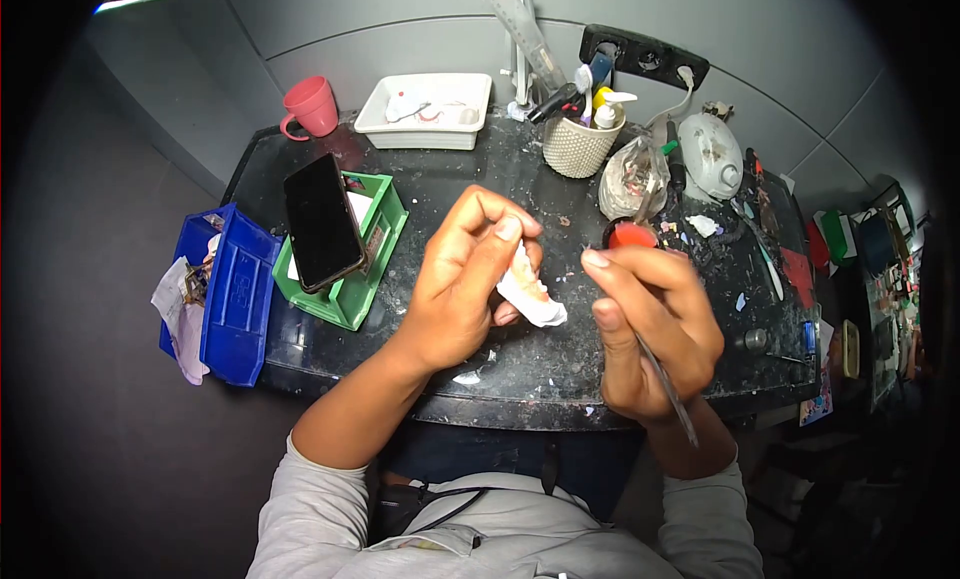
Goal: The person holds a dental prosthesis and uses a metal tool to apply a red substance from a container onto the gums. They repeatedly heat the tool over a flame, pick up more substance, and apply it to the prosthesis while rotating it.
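Note:
My left hand [452,284] is closed round a white plaster dental cast [530,297] with a pinkish part on it, held above the middle of the dark table. In my right hand [665,324], a slim metal dental tool [672,389] sits between the fingers. Its shaft slants down past the palm, and its upper end is mostly hidden by the fingertips, a little apart from the cast. Just behind the right fingers is a round dark container with red material [630,235], partly covered by the hand.
On the left, a phone [323,224] leans on a green bin [370,269], beside a blue bin [240,299]. A pink mug [312,107], white tray [425,136] and textured pot of tools [580,149] line the back. Debris and knives [765,254] lie rightward.

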Tool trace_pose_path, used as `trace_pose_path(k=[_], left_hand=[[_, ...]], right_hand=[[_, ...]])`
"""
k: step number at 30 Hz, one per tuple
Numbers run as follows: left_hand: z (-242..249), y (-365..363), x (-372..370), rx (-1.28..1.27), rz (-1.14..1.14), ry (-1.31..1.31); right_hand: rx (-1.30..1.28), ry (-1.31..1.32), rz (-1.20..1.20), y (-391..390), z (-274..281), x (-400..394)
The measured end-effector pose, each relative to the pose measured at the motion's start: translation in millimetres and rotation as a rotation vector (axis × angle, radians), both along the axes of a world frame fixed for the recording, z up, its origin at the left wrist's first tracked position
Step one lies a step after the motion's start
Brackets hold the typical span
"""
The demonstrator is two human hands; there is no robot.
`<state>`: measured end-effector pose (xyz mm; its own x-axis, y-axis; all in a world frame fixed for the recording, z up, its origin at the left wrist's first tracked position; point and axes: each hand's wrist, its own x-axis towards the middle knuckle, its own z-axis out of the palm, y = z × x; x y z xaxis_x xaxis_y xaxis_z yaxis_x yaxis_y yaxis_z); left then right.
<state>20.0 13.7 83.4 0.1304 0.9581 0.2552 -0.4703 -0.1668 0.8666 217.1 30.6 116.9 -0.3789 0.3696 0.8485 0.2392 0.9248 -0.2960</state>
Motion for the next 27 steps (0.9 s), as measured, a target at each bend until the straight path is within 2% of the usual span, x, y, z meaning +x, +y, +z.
trace_pose_path(k=[2, 4, 6, 7, 10, 12, 14, 16, 18, 19, 20, 27], left_hand=[[0.5, -0.5, 1.3, -0.009, 0.068, 0.007], [1.3, -1.5, -0.1, 0.018, 0.059, 0.010], [2.1, -2.3, -1.8, 0.071, 0.035, 0.012], [0.7, -2.4, -3.3, 0.093, 0.009, 0.021], [-5.9, -2.7, -0.2, 0.202, 0.048, 0.045], [-6.5, -2.6, 0.8, 0.240, 0.047, 0.041], [-3.9, -3.6, -0.9, 0.268, 0.029, 0.124], [-0.4, -4.9, 2.6, 0.234, 0.008, 0.064], [0.2, -5.5, 1.1, 0.202, -0.010, 0.005], [-0.1, -6.1, -3.7, 0.161, -0.091, -0.012], [-0.6, -6.4, -6.5, 0.119, -0.172, -0.028], [1.7, -11.4, -10.3, 0.002, -0.248, -0.126]], right_hand=[[-0.124, -0.036, -0.039, -9.7, 6.3, 3.5], [-0.123, -0.019, -0.030, -5.8, 2.6, -0.3], [-0.079, 0.115, 0.025, 1.1, -6.4, -2.0], [-0.166, 0.181, 0.050, 1.0, -11.0, -2.8], [-0.307, 0.221, 0.049, -0.5, -7.0, -0.7], [-0.311, 0.237, 0.070, 1.2, -8.3, -2.2], [-0.386, 0.284, 0.134, -0.3, -10.7, -4.1], [-0.384, 0.286, 0.162, 1.1, -13.8, -1.7], [-0.233, 0.197, 0.209, 7.3, -13.8, 0.4], [-0.149, 0.087, 0.177, 6.8, -3.0, 2.0], [-0.150, 0.087, 0.179, 7.6, -3.4, 1.3], [-0.186, 0.077, 0.306, 5.8, -1.5, 2.9]])
